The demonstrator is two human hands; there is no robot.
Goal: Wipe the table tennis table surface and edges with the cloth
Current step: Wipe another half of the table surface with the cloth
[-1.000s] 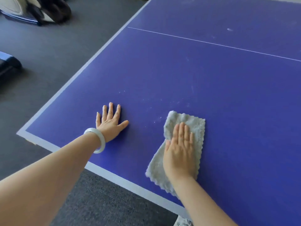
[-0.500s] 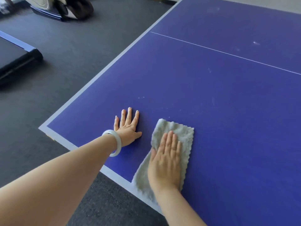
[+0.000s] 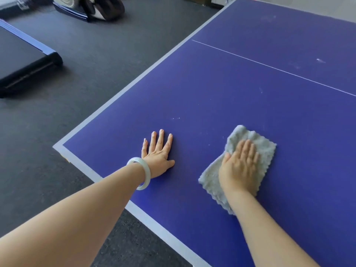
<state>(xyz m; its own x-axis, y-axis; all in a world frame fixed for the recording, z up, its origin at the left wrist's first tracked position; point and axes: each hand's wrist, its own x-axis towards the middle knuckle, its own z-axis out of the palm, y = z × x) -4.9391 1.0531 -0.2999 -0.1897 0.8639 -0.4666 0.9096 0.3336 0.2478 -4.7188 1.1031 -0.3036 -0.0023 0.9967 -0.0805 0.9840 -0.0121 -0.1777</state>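
A blue table tennis table [image 3: 240, 97] with a pale border fills the right and middle of the head view; its near-left corner lies at the lower left. A grey fluffy cloth [image 3: 264, 149] lies flat on the surface near the front edge. My right hand [image 3: 239, 166] presses flat on the cloth with straight fingers. My left hand [image 3: 159, 155], with a white bangle on the wrist, rests flat on the bare surface to the left of the cloth, fingers spread. Small white specks dot the surface beyond both hands.
Dark grey carpet [image 3: 86, 74] surrounds the table at the left and front. A black and blue treadmill deck [image 3: 25, 64] lies on the floor at the left. A dark machine base [image 3: 92, 6] stands at the top left. A thin white centre line [image 3: 269, 67] crosses the table.
My right hand has slid the cloth to the right and a little away from the front edge, widening the gap to my left hand. My view has shifted left, showing more floor.
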